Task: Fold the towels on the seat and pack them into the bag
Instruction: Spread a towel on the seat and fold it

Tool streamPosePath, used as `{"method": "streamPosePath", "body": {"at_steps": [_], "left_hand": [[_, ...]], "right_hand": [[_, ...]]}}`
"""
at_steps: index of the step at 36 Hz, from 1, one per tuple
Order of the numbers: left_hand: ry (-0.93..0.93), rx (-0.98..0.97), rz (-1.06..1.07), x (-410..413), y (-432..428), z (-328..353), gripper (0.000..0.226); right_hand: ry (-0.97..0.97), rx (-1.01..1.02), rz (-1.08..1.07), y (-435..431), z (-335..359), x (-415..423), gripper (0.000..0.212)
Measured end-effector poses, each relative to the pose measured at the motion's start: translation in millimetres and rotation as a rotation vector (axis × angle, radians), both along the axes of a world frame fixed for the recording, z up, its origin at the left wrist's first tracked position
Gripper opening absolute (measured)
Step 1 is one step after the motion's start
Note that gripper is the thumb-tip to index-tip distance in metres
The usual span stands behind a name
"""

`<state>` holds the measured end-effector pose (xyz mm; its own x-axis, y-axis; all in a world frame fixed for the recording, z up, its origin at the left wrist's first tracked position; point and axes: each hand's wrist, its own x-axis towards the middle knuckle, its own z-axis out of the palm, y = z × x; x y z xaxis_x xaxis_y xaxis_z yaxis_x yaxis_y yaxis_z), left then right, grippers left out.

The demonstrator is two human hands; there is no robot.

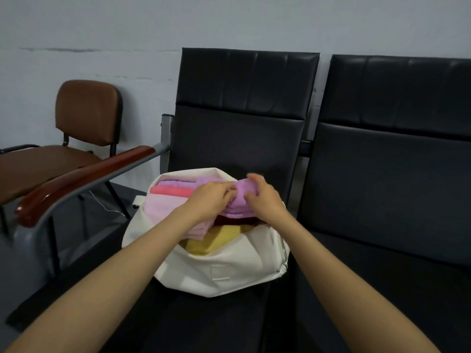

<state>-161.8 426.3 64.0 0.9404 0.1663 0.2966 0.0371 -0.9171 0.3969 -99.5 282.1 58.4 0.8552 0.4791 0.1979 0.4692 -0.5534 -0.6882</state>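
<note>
Lilac folded towel (238,202), pinched tight in left hand (212,197) and right hand (263,198) grip, hangs at one o'clock over the canvas bag (219,275), likely for tucking in.

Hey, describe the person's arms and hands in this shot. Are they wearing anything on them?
The left arm and right arm are bare all the way to the wrists, with no sleeves in view. The left hand and right hand wear no gloves. No watch, bracelet or ring shows on either, though the picture is slightly blurred.
</note>
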Motion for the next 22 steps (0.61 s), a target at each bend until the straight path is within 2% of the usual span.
{"method": "streamPosePath", "body": {"at_steps": [4, 8, 11, 16, 18, 22], "left_hand": [[0.06, -0.216, 0.001, -2, -8, 11, 0.047], [0.064, -0.324, 0.089, 1, -12, 17, 0.049], [0.086, -0.391, 0.154, 0, -13, 18, 0.04], [0.077, -0.314, 0.266, 3, -15, 8, 0.033], [0.065, -0.311, 0.301, 4, -14, 4, 0.032], [0.06, -0.345, 0.33, 6, -10, -3, 0.032]], "right_hand": [[0.267, 0.283, 0.024, -4, 8, 4, 0.06], [0.466, 0.433, 0.105, -10, 19, -2, 0.058], [0.568, 0.428, 0.142, -17, 23, -7, 0.057], [0.698, 0.449, 0.18, -18, 17, -3, 0.052], [0.595, 0.392, 0.19, -16, 17, 0, 0.044], [-0.037, -0.1, -0.01, -8, 12, 19, 0.027]]}}
